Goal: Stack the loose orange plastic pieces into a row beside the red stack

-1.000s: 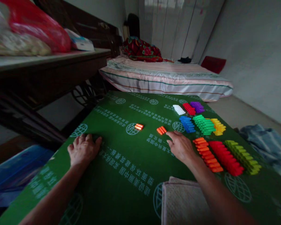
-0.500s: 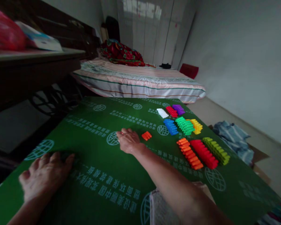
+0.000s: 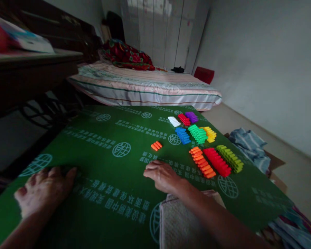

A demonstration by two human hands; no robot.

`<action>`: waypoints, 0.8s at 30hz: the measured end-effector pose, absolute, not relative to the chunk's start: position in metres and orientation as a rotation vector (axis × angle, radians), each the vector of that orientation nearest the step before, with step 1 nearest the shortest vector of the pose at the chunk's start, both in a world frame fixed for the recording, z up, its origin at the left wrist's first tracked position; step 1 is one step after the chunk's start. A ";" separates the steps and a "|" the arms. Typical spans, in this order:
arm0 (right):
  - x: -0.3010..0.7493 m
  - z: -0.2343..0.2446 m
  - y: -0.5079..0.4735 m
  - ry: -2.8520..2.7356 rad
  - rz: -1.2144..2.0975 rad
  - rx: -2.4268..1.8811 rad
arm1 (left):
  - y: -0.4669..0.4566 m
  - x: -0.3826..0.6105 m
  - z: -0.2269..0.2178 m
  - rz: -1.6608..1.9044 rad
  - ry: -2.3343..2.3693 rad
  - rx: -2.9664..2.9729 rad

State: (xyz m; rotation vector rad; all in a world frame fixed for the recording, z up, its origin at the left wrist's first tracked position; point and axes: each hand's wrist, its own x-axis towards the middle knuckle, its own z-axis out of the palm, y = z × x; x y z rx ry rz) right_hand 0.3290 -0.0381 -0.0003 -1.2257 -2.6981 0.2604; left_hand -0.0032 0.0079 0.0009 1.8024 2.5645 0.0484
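My left hand (image 3: 45, 188) lies palm down on the green board (image 3: 106, 193), its fingers spread and nothing visible in them. My right hand (image 3: 162, 175) is low over the board, right of the middle, with its fingers curled together. Its palm side is hidden, so I cannot make out whether anything is in it. Just beyond it sits a small group of orange plastic pieces (image 3: 156, 145). A longer row of orange pieces (image 3: 202, 162) lies to its right, beside a red row (image 3: 217, 162) and an olive-green row (image 3: 229, 158). Under my right forearm is a folded greyish cloth (image 3: 180, 221).
Farther back are blue (image 3: 182, 135), green (image 3: 198, 134), yellow (image 3: 209, 134), white (image 3: 174, 121), red (image 3: 184, 119) and purple (image 3: 191, 117) groups. A bed (image 3: 145, 86) stands behind the board. A dark table (image 3: 36, 69) is on the left, crumpled striped cloth (image 3: 248, 141) on the right.
My right hand has drawn back toward me and to the right, away from the small orange group, and its fingers have curled in. My left hand stays resting on the board. The view has shifted slightly.
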 end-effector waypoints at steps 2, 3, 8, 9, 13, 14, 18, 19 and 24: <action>0.344 -0.002 -0.052 -2.594 0.328 -1.313 | 0.005 0.004 0.007 0.061 2.582 1.756; 0.349 -0.002 -0.058 -2.521 0.344 -1.395 | 0.003 0.007 0.009 0.067 2.580 1.751; 0.341 0.002 -0.074 -2.163 0.255 -2.005 | -0.001 0.010 0.011 0.089 2.572 1.756; 0.335 0.002 -0.075 -2.131 0.229 -2.071 | -0.001 0.010 0.011 0.088 2.569 1.757; 0.312 0.001 -0.067 -2.193 0.194 -2.074 | 0.001 0.010 0.011 0.081 2.574 1.748; 0.309 0.001 -0.064 -2.220 0.190 -2.063 | 0.001 0.010 0.011 0.082 2.580 1.743; 0.308 0.000 -0.060 -2.250 0.188 -2.074 | 0.002 0.013 0.014 0.084 2.585 1.730; 0.310 0.000 -0.061 -2.242 0.198 -2.086 | 0.001 0.013 0.015 0.081 2.581 1.728; 0.324 0.000 -0.070 -2.189 0.241 -2.104 | 0.005 0.004 0.009 0.021 2.566 1.749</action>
